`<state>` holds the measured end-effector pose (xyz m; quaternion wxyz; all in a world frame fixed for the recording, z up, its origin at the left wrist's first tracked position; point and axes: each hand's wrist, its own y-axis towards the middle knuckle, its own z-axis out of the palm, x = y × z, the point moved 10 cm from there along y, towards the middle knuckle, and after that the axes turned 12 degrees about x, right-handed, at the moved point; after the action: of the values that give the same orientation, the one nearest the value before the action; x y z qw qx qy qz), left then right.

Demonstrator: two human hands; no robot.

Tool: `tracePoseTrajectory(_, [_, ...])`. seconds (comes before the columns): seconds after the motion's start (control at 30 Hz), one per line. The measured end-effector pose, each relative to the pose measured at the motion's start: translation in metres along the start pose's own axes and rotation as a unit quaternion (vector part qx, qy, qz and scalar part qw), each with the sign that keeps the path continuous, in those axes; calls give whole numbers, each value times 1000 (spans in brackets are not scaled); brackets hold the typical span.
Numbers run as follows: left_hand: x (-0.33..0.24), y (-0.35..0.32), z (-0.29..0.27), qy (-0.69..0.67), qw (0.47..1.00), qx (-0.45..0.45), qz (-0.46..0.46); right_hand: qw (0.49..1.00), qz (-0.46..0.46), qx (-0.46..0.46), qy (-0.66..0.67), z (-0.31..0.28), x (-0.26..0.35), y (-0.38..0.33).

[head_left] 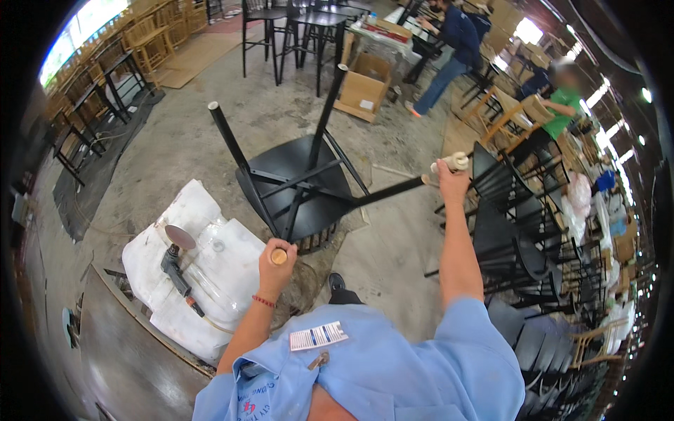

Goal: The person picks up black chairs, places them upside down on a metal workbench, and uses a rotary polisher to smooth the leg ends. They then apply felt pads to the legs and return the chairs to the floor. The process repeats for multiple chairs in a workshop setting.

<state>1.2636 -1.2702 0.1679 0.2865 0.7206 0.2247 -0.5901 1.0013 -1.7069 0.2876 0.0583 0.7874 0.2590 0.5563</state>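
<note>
Black chair [302,184], upturned, leg [279,256] in L hand [274,271]

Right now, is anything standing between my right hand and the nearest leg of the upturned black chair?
Nothing visible does: that leg of the black chair points toward your right hand, its tip close by. The pale roll in that hand sits near the tip without covering it.

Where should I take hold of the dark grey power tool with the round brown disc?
Best, I'd judge, grip the tool by its slim handle, from above and the person's right. It lies on white padding, disc at the far end, pale hose at the near end, leaving the bare middle exposed.
</note>
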Motion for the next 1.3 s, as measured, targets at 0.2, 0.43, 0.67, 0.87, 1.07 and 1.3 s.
tracePoseTrajectory(0.2, [4, 3, -5, 40, 999, 11, -8, 943, 129, 127, 278, 122, 30, 91])
tracePoseTrajectory(0.43, [-10, -2, -8, 57, 998, -13, -36, 941, -22, 284, 182, 267, 94, 222])
tracePoseTrajectory(0.67, [-10, -11, -5, 33, 993, -80, -82, 938, -68, 327, 98, 353, 76, 282])
tracePoseTrajectory(0.87, [-10, -14, -6, 18, 984, -150, -95, 964, -75, 255, -14, 350, 79, 319])
tracePoseTrajectory(1.07, [-10, -10, -4, 19, 982, -167, -83, 959, -110, 261, -20, 342, 74, 311])
tracePoseTrajectory(1.3, [-13, -11, -4, 39, 981, -164, -99, 945, -130, 299, 8, 343, 60, 298])
